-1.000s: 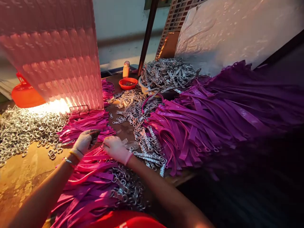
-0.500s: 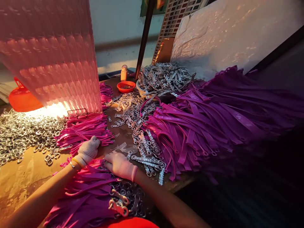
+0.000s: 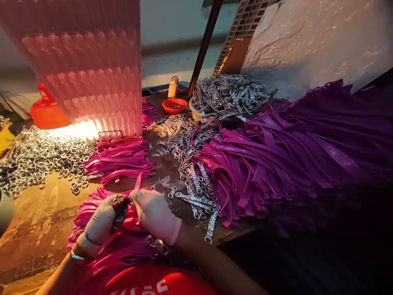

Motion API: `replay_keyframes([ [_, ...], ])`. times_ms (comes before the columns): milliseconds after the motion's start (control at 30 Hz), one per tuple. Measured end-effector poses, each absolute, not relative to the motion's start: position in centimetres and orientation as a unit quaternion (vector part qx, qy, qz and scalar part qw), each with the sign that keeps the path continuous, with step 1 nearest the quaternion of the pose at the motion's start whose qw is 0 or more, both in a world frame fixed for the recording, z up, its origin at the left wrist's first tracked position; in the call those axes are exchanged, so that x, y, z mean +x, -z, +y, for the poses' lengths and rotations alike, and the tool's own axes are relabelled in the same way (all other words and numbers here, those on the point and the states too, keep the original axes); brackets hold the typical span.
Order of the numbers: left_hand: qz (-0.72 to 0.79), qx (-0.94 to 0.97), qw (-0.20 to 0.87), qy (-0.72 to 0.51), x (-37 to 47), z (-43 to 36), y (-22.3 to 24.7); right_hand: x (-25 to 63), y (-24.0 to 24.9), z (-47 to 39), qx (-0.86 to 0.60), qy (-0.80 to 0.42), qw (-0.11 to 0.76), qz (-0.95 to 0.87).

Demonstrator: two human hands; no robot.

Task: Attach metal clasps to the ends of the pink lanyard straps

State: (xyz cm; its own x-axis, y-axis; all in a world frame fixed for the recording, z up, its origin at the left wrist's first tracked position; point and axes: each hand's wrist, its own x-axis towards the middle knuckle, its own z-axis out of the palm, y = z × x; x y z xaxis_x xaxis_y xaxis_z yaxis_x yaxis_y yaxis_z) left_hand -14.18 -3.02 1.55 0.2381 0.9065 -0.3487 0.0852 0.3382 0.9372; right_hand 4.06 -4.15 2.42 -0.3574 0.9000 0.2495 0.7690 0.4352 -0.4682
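My left hand (image 3: 102, 221), in a white knitted glove with dark-stained fingertips, is closed, its fingers curled. Metal shows by its curled fingers, but I cannot make out what it holds. My right hand (image 3: 158, 215), also gloved, pinches a pink strap (image 3: 138, 180) whose end sticks up beyond the fingertips. The fingertips of both hands meet above a heap of pink-purple straps (image 3: 123, 241) close to my body. Metal fittings (image 3: 158, 245) lie by the right wrist, partly covered by the arm.
Metal rings (image 3: 58, 157) are piled at left under an orange lamp (image 3: 49, 110). A ribbed translucent sheet (image 3: 101, 82) stands behind a bundle of pink straps (image 3: 119, 159). Metal links (image 3: 196, 188), a heaped basin (image 3: 195, 112), an orange bowl (image 3: 175, 100) and many purple straps (image 3: 276, 155) lie right.
Both hands have drawn back toward my body and come together. A pink strap end now rises from the right fingers. The left fingers have curled. The view has shifted left.
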Motion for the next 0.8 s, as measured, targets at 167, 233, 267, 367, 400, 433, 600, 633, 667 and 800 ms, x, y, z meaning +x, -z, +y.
replay_keyframes([
  [167, 0.533, 0.593, 0.544, -0.262, -14.0, -4.1, -2.5, 4.0, -3.1, -5.4, -0.492, -0.041, 0.132, -0.859],
  [233, 0.515, 0.680, 0.459, -0.247, -13.9, -4.3, -2.8, 4.1, -2.8, -5.7, -0.489, -0.017, 0.115, -0.865],
  [267, 0.507, 0.713, 0.421, -0.241, -13.8, -4.4, -2.8, 4.1, -2.6, -5.9, -0.497, -0.015, 0.108, -0.861],
  [367, 0.489, 0.745, 0.394, -0.224, -13.7, -4.5, -2.3, 3.9, -2.2, -6.3, -0.535, -0.028, 0.098, -0.838],
  [400, 0.485, 0.738, 0.411, -0.226, -13.7, -4.6, -2.1, 3.8, -2.1, -6.5, -0.544, -0.033, 0.098, -0.833],
  [433, 0.483, 0.726, 0.431, -0.234, -13.7, -4.6, -1.9, 3.7, -2.1, -6.6, -0.549, -0.036, 0.098, -0.830],
  [600, 0.507, 0.721, 0.408, -0.238, -13.9, -4.2, -2.0, 3.9, -2.3, -6.1, -0.552, -0.068, 0.098, -0.826],
  [633, 0.506, 0.735, 0.389, -0.230, -13.9, -4.1, -2.0, 3.9, -2.3, -5.9, -0.555, -0.076, 0.106, -0.822],
  [667, 0.504, 0.744, 0.375, -0.226, -13.8, -3.9, -2.0, 3.9, -2.3, -5.7, -0.559, -0.080, 0.118, -0.817],
  [800, 0.474, 0.689, 0.500, -0.225, -13.5, -3.4, -1.2, 3.4, -1.8, -5.3, -0.565, -0.075, 0.176, -0.803],
])
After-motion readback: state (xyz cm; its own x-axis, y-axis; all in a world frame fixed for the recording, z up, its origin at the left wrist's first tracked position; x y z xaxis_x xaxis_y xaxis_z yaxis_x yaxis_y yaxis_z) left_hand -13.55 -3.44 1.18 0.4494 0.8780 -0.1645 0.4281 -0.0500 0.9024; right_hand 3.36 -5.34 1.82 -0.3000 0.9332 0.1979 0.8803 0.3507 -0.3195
